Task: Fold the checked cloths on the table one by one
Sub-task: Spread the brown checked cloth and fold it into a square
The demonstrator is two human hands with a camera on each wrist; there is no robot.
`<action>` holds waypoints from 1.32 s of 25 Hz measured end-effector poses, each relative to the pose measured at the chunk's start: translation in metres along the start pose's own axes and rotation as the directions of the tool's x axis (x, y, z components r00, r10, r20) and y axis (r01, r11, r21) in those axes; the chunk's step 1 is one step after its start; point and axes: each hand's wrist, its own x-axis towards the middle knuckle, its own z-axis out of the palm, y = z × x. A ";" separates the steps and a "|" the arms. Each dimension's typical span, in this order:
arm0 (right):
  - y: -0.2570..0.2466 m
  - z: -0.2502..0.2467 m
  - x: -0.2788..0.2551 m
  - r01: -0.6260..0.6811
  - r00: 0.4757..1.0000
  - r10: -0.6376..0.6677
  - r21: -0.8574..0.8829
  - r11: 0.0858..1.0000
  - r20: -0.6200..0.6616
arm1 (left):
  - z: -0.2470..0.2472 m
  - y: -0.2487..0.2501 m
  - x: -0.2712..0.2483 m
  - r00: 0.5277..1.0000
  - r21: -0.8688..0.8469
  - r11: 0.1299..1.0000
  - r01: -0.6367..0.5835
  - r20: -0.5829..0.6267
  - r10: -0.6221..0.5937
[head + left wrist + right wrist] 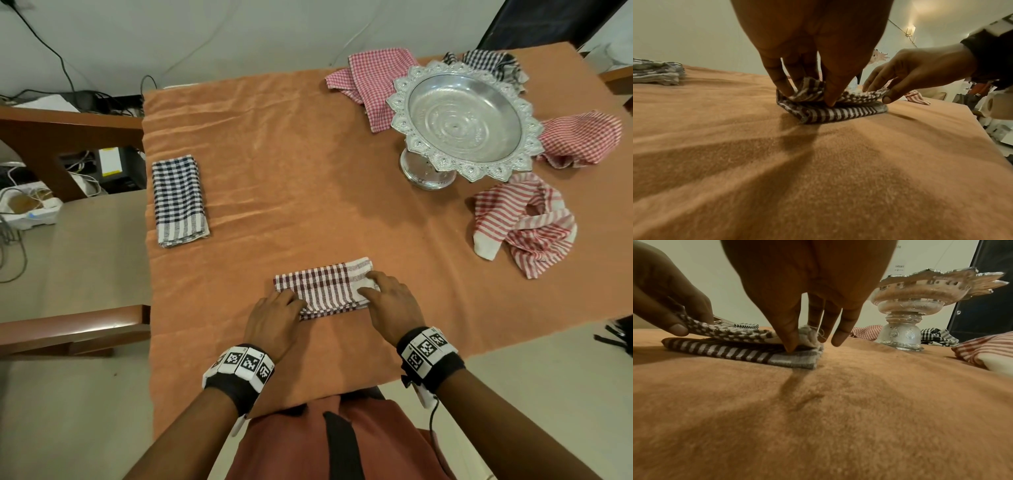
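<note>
A brown-and-white checked cloth (325,286) lies partly folded into a narrow strip near the table's front edge. My left hand (291,301) pinches the upper layer at its left end, which the left wrist view shows lifted between thumb and fingers (787,91) above the cloth (838,113). My right hand (370,287) pinches the upper layer at the pale right end; in the right wrist view the thumb (789,344) presses the cloth (725,350). A blue checked cloth (180,200) lies folded at the left.
A silver pedestal bowl (397,102) stands at the back right, empty. Around it lie crumpled cloths: a red checked one (370,82), a black checked one (489,63), another red one (579,140) and a red striped one (524,222). An orange towel (291,154) covers the table.
</note>
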 end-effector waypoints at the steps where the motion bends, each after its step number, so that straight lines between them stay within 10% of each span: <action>1: 0.000 0.003 -0.001 0.000 1.000 0.001 -0.004 1.000 0.011 | 0.001 0.000 -0.001 1.000 -0.005 1.000 0.006 0.014 -0.006; 6: -0.001 0.008 -0.002 -0.028 0.993 0.031 -0.027 0.999 0.112 | 0.004 0.003 -0.006 0.988 -0.044 0.995 0.087 0.130 -0.080; 13: -0.032 -0.016 0.009 -0.063 0.992 0.082 0.200 0.978 -0.090 | -0.009 0.020 0.005 0.983 -0.093 0.991 0.093 -0.148 -0.107; 23: -0.085 0.022 0.052 0.035 0.956 -0.143 0.383 0.923 0.257 | 0.010 0.023 0.028 0.929 0.096 0.987 0.133 0.335 -0.158; 33: -0.053 0.032 0.046 0.008 0.964 -0.052 0.169 0.986 0.259 | 0.023 0.012 0.029 0.916 0.021 0.962 0.273 0.299 -0.266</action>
